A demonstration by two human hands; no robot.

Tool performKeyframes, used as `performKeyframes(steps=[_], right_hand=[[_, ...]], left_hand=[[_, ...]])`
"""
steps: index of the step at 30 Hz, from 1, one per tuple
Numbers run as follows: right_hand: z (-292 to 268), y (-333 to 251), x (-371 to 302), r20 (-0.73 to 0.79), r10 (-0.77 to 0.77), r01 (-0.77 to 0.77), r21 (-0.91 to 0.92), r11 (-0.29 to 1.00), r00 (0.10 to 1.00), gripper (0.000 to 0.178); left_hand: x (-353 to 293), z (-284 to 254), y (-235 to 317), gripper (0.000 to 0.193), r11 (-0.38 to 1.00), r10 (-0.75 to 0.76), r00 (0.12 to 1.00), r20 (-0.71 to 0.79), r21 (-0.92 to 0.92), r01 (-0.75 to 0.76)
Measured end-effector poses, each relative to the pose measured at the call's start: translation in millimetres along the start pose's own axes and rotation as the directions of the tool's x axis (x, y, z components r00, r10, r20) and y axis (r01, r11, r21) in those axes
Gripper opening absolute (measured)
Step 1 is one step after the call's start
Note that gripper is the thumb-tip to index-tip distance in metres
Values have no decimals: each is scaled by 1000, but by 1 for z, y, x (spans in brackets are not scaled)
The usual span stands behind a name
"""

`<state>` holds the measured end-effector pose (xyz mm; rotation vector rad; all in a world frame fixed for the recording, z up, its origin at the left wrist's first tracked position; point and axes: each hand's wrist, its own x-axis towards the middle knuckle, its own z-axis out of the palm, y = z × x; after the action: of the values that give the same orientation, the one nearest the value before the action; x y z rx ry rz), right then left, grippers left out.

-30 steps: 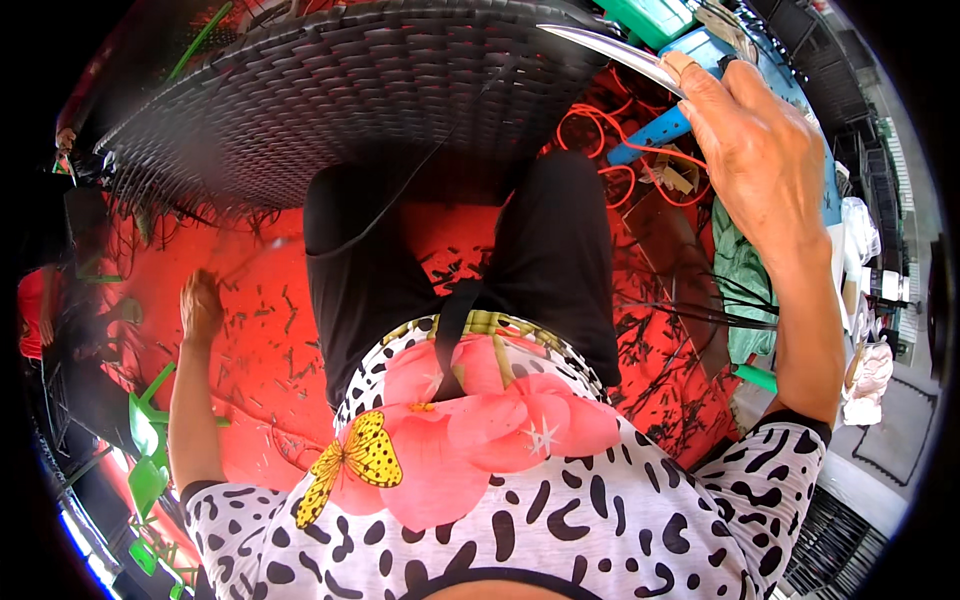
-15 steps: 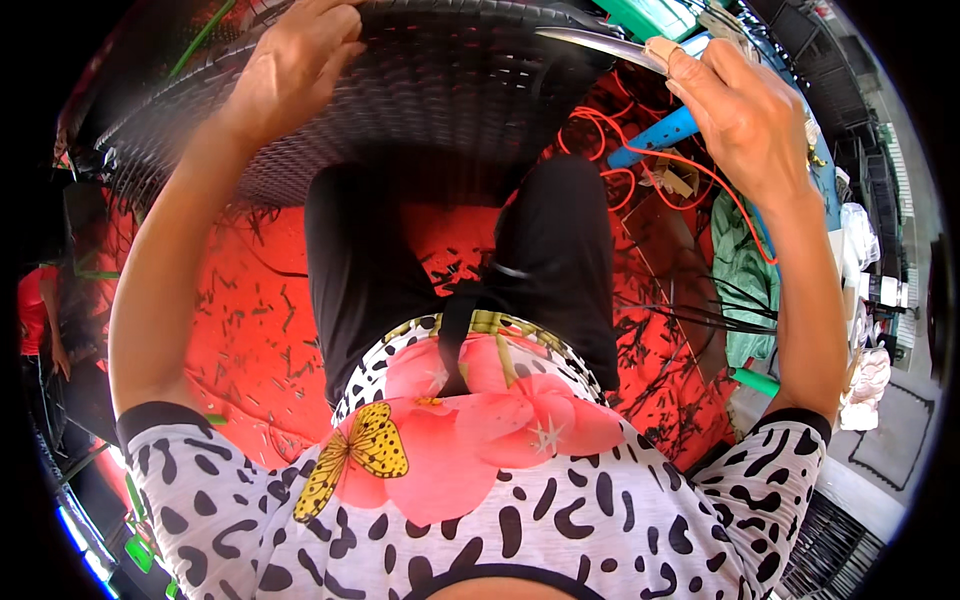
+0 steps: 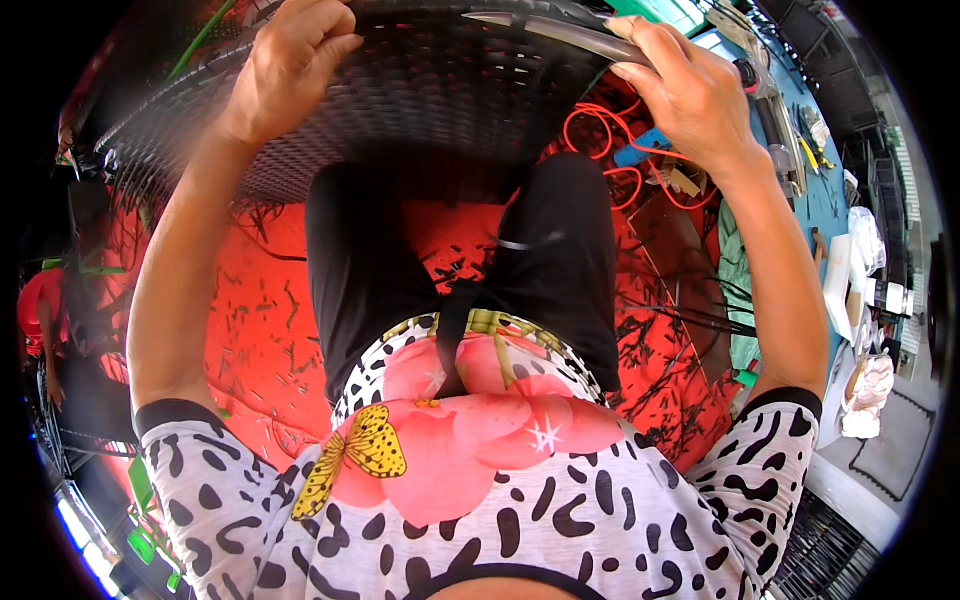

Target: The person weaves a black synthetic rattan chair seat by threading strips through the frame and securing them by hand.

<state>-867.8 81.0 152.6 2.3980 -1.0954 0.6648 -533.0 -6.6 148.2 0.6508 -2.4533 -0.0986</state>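
Both hands grip the big dark woven wicker panel (image 3: pixel 400 90): left hand (image 3: pixel 285 65) and right hand (image 3: pixel 690 95) clenched on its rim; I'd keep that grip even so it stays level.

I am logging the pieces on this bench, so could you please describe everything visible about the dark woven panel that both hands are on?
The dark woven panel looks like black-brown synthetic wicker, tightly plaited, with loose strand ends fraying along its lower left edge. It lies roughly flat over the person's knees, above the red mat. The left hand grips its far edge; the right hand holds its right rim, where grey strips run.
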Motion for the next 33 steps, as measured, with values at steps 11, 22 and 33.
performKeyframes(steps=[11,22,33], right_hand=[[0,-79,23,-170,34,16,281,959,985,39],[10,-68,15,-84,399,-386,131,913,913,17],[11,-57,40,119,328,-315,-115,942,937,22]], left_hand=[[-15,24,84,15,979,141,983,-119,165,-121],[16,28,62,38,978,207,928,-310,91,-187],[23,49,48,36,997,54,939,-339,70,-33]])
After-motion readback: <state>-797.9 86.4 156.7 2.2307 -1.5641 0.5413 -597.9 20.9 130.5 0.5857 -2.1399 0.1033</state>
